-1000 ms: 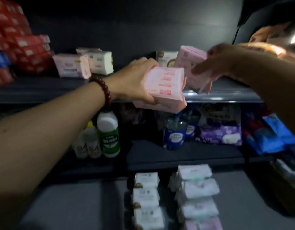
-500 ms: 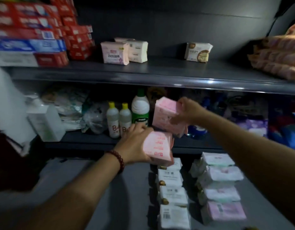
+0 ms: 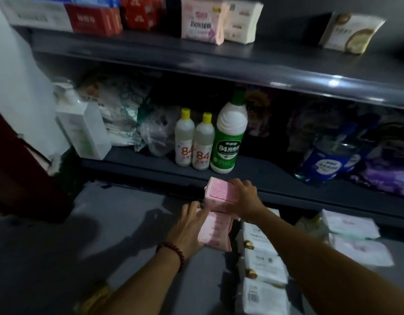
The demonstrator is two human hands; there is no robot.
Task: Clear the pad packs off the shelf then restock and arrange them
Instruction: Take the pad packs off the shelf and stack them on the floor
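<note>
My left hand (image 3: 189, 228) grips a flat pink pad pack (image 3: 215, 233) low over the grey floor. My right hand (image 3: 245, 197) holds a second, boxier pink pad pack (image 3: 221, 193) just above it, the two packs touching. To their right a row of white pad packs (image 3: 261, 267) lies on the floor, with a second row of pale packs (image 3: 353, 233) farther right. On the top shelf (image 3: 219, 57) stand a pink pack (image 3: 200, 21), a cream pack (image 3: 242, 20) and a beige pack (image 3: 351, 32).
The middle shelf (image 3: 151, 164) carries two small bleach bottles (image 3: 194, 142), a green-labelled bottle (image 3: 229, 139), a white box (image 3: 82, 130), plastic bags and blue and purple refill bags (image 3: 328, 160). Red and white boxes (image 3: 92, 17) fill the top shelf's left end.
Both hands have brought the pink packs down from the top shelf to just above the floor, beside the white packs. My view has dropped with them.
</note>
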